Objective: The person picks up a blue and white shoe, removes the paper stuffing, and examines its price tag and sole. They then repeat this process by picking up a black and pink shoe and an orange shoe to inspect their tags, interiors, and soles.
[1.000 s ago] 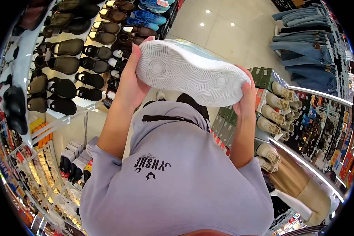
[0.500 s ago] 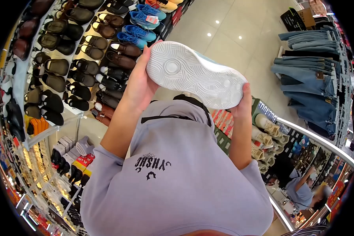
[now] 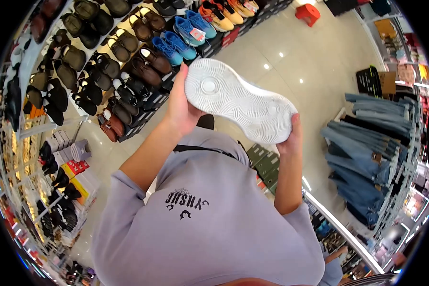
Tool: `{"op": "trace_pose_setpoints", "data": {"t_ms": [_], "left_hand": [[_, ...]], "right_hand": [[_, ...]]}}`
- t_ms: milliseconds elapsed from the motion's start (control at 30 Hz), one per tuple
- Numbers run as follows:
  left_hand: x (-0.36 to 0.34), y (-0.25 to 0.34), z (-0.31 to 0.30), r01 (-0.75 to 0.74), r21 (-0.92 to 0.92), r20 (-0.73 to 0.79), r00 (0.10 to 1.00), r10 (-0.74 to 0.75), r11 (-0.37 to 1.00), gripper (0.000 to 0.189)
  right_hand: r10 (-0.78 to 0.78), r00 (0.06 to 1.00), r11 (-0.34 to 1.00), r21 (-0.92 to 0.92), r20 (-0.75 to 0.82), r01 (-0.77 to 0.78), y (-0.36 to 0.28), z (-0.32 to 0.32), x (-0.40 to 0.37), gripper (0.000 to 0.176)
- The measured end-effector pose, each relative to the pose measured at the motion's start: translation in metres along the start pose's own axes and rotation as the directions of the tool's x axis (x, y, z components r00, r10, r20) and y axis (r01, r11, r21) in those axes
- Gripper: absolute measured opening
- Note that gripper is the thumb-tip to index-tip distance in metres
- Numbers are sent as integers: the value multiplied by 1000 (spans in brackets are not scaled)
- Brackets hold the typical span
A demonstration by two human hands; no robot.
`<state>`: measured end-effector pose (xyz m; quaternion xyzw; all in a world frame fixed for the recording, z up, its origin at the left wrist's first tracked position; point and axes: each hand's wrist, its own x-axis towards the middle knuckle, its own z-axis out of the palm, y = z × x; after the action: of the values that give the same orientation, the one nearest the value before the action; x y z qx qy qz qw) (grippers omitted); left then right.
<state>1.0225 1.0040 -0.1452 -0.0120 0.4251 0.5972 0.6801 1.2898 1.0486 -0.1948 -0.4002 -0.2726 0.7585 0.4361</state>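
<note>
A shoe (image 3: 240, 102) is held out in front of my chest with its white, wavy-grooved sole facing me. My left hand (image 3: 183, 105) grips its wider end, the thumb along the edge and the other fingers hidden behind. At the narrower end my right hand (image 3: 291, 136) is closed on it, thumb on the rim. The shoe's upper is turned away from view.
On the left, racks carry dark shoes (image 3: 145, 71), with blue sneakers (image 3: 190, 33) farther off. Jeans (image 3: 357, 162) hang at the right. A red stool (image 3: 307, 15) stands on the tiled floor (image 3: 291, 57). Green shoeboxes (image 3: 264, 164) are below the shoe.
My view has turned, so the racks, jeans and floor have shifted, and a red stool has come into sight. Both hands keep hold of the shoe, which sits slightly lower in view.
</note>
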Motion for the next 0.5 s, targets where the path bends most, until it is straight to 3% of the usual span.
{"op": "trace_pose_setpoints", "data": {"t_ms": [67, 200, 367, 500], "left_hand": [[18, -2, -1, -45, -111, 39, 998, 50, 993, 58], [59, 5, 4, -97, -155, 75, 991, 110, 983, 60], [105, 50, 23, -213, -153, 34, 975, 221, 965, 64], [152, 88, 35, -116, -190, 205, 966, 155, 975, 68]], "right_hand": [[-23, 999, 999, -47, 22, 24, -11, 3, 16, 74], [-61, 995, 979, -188, 78, 74, -41, 15, 44, 80], [-26, 998, 989, -146, 57, 34, -50, 41, 87, 88], [-13, 996, 992, -123, 90, 24, -66, 52, 134, 95]]}}
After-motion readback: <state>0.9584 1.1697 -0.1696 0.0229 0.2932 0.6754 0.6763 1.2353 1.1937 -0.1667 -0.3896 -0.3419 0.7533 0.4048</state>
